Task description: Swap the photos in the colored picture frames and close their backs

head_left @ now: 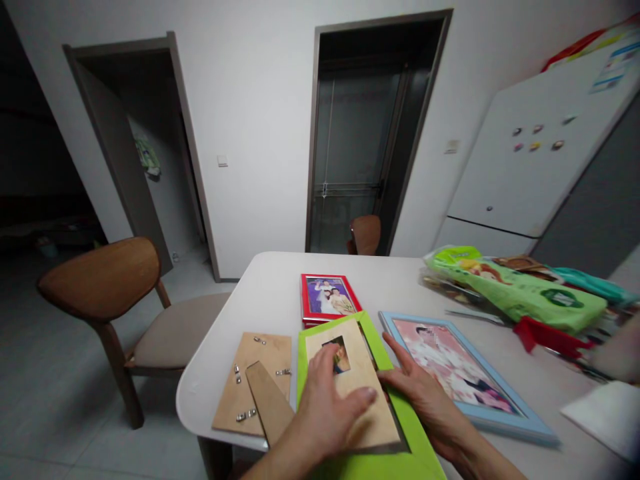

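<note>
At the near edge of the counter [280, 287], I see a wooden backing board [253, 383] lying left of the green frame [303, 363]; my left hand [327, 407] lies flat on the tan mat [357, 373] inside that frame, grip apart, clamping nothing. My right hand [425, 397] rests on the frame's right rail, grip apart too, just beside the blue frame [415, 318]

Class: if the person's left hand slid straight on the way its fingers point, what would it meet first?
The small photo in the opening of the tan board; the left hand has its fingertips at the photo's edge. Beyond lie the far border of the green frame and, probably, the red frame.
</note>
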`<state>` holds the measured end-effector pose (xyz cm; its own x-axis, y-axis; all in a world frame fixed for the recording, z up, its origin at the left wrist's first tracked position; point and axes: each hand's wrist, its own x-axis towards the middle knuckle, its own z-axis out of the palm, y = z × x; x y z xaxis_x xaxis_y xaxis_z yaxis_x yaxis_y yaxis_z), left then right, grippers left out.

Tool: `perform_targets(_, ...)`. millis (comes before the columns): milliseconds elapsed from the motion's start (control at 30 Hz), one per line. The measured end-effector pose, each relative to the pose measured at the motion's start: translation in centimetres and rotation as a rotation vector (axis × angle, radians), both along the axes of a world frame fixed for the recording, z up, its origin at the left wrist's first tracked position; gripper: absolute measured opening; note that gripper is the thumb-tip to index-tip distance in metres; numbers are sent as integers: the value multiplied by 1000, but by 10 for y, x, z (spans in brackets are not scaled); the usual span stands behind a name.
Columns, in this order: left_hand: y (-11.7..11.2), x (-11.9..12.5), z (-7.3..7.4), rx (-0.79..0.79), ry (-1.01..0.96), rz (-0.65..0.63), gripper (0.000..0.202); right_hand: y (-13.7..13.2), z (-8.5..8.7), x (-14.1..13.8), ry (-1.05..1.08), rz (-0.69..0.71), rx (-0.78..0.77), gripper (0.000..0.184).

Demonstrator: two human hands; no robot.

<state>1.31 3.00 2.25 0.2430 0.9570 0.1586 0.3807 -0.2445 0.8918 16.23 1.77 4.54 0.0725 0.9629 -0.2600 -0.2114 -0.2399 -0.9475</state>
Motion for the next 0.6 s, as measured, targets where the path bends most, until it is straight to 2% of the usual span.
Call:
perform_targets(67,-3,27,10,36,24,-19,74,1,5,-3,-62,-2,54,83)
perform_targets(167,4,32,25,49,-1,-27,70,6,-1,3,-168,12,110,81)
perform_targets(267,15,6,36,-48,-136,20,62,10,-15,13,-333,23,91,78)
perform_targets(367,22,-33,39,-85,-216,116,58,16,-30,23,-571,4,63,71)
perform_targets(467,24,-67,25,-93,-254,171,59,24,-44,32,-926,-35,102,60)
perform_targets(600,24,-93,-12,-144,-208,214,58,31,-60,40,-1242,-64,152,52)
